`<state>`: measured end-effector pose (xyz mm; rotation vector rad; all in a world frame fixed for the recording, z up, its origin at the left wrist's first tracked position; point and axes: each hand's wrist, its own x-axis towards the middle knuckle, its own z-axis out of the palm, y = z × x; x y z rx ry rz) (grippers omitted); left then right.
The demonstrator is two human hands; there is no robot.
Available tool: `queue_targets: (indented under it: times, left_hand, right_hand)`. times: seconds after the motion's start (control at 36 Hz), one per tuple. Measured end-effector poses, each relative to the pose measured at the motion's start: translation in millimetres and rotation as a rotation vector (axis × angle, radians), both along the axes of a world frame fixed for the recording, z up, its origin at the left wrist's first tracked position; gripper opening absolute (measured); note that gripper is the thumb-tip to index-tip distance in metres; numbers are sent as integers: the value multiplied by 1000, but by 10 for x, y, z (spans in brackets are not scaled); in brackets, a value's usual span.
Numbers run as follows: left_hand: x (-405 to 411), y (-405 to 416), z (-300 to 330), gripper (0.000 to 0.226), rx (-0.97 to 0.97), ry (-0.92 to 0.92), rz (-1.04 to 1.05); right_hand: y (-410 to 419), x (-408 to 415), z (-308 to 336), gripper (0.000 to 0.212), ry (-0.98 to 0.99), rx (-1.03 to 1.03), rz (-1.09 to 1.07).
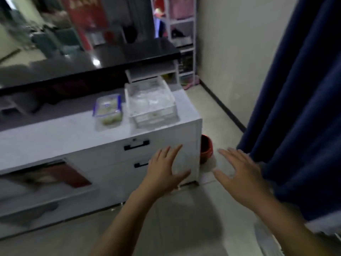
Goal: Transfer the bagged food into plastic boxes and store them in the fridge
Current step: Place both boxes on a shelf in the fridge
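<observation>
Both the left hand (164, 169) and right hand (239, 172) reach forward with fingers spread, grasping nothing. On the white bench (55, 137) a blue-lidded plastic box (108, 109) stands just left of a clear box (152, 104).

Beyond the left hand (164, 170): white cabinet (103, 159) with black drawer handles (136, 145). On its pale worktop (55, 137), a clear box (108, 109) with blue lid rim, pale greenish contents; beside it, a clear tray (153, 106). Between the hands: red bucket (206, 148). Right of the right hand (241, 176): navy curtain (299, 108). Floor (184, 218): beige tile.
</observation>
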<state>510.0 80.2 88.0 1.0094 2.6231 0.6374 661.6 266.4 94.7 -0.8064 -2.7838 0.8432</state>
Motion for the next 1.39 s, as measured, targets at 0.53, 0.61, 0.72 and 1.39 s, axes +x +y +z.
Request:
queue_targets:
  times: [0.53, 0.61, 0.72, 1.39]
  left_hand:
    - [-2265, -1728, 199, 80, 46, -55, 502]
    - [-2728, -1729, 164, 80, 10, -63, 552]
    - [-3325, -1725, 64, 80, -14, -118, 617]
    - [-5643, -2144, -538, 76, 405, -716, 754]
  right_hand:
    - [-1138, -3304, 165, 64, 39, 81, 555]
    - [-1163, -3802, 134, 66, 21, 117, 609]
    - [-1195, -4443, 60, 68, -58, 178, 703]
    - [-2035, -6559, -784, 54, -255, 119, 576]
